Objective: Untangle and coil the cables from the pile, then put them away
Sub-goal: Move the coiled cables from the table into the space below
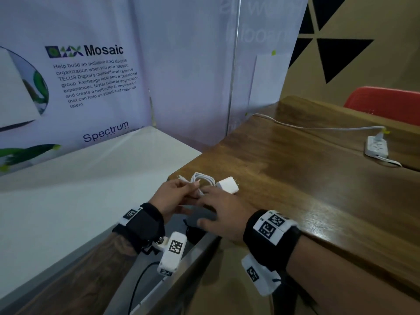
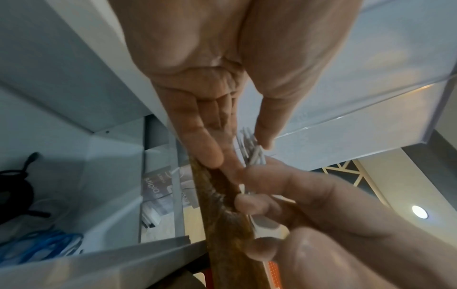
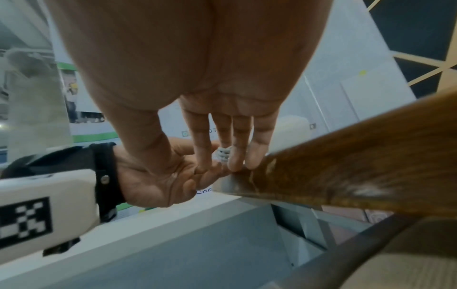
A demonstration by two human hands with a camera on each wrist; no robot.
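Observation:
A white cable, wound into a small coil, lies at the near left corner of the wooden table. A white charger block sits just to its right. My left hand pinches the coil's strands between thumb and fingers. My right hand reaches over the table edge with straight fingers, their tips resting beside and on the cable bundle. Most of the coil is hidden under both hands.
A white power strip with its cord lies at the table's far right, and a red chair stands behind it. A white table adjoins on the left. Below the edge, a grey drawer holds black and blue cables.

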